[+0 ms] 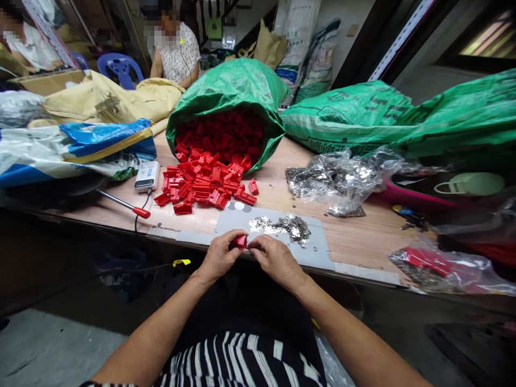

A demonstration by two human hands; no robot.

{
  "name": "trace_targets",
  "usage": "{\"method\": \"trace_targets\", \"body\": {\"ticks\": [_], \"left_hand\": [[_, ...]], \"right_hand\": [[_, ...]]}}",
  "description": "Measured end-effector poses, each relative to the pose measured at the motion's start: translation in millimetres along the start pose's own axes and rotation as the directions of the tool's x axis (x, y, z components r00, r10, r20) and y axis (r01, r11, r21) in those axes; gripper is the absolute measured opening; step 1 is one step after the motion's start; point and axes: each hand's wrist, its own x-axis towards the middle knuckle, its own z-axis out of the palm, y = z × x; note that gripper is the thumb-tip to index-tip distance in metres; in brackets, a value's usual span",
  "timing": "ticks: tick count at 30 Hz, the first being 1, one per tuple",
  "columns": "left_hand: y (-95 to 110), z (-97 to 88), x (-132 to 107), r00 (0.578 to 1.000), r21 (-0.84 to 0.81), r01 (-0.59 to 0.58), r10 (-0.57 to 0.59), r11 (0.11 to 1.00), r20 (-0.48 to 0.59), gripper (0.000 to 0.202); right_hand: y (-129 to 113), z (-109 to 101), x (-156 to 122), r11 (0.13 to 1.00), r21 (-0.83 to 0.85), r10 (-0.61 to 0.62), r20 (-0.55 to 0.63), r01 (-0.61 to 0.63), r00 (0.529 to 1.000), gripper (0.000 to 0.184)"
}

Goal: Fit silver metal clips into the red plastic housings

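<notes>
Looking through the head view: holding what, and where?

Pinching one red plastic part (241, 241) between thumb and fingers of the left hand (221, 253), at the near edge of the grey mat (319, 242).

And with the right hand (279, 259)?

Touching or nearly touching at the right end, thumb and fingertips close together; cannot tell whether gripping a small metal piece.

Lying which way, then?

Right of the left palm, left of the right fingertips, held more by the left. Cannot tell the long axis, too covered by fingers.

Seeing what beyond?

Loose metal plates (297, 228) on the mat, just far of the right hand; farther off, leftward, a heap of red parts (205, 185) spilling from a green woven sack (237, 80).
</notes>
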Motion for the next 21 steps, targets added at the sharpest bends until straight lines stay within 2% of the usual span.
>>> {"method": "trace_targets", "body": {"ticks": [5,7,9,11,13,15,17,19,21], "left_hand": [[4,-0.1,-3,0.999,-0.069,0.044,-0.046,0.997,-0.03,0.027],[8,1.7,-4,0.994,-0.168,0.088,-0.099,0.982,-0.054,0.027],[14,4.2,-6,0.98,-0.351,0.138,-0.178,0.926,-0.084,0.03],[22,6.7,-7,0.959,-0.575,0.183,-0.274,0.797,-0.075,0.029],[29,8.4,-9,0.936,-0.766,0.233,-0.353,0.6,0.008,0.019],[34,9.5,-11,0.913,-0.877,0.282,-0.389,0.388,0.121,0.014],[38,10.3,-13,0.892,-0.926,0.303,-0.408,0.225,0.193,0.016],[40,11.2,-15,0.867,-0.946,0.301,-0.449,0.124,0.217,0.014],[41,12.3,-17,0.837,-0.952,0.298,-0.497,0.066,0.228,0.009]], "right_hand": [[13,-8,-4,0.988,0.144,-0.042,-0.072,0.052,0.997,0.017],[16,-11,-8,0.978,0.201,-0.043,-0.073,0.057,0.996,0.017],[17,-14,-13,0.959,0.283,-0.025,-0.01,0.027,1.0,0.021],[16,-17,-16,0.934,0.358,-0.023,0.085,-0.009,0.996,0.029],[12,-19,-17,0.918,0.397,-0.038,0.145,-0.023,0.989,0.038],[8,-19,-17,0.918,0.396,-0.05,0.161,-0.018,0.986,0.043],[4,-18,-17,0.925,0.379,-0.065,0.165,-0.003,0.984,0.044],[1,-16,-16,0.927,0.376,-0.08,0.159,0.014,0.984,0.044],[0,-15,-16,0.92,0.391,-0.088,0.14,0.027,0.986,0.044]]}}
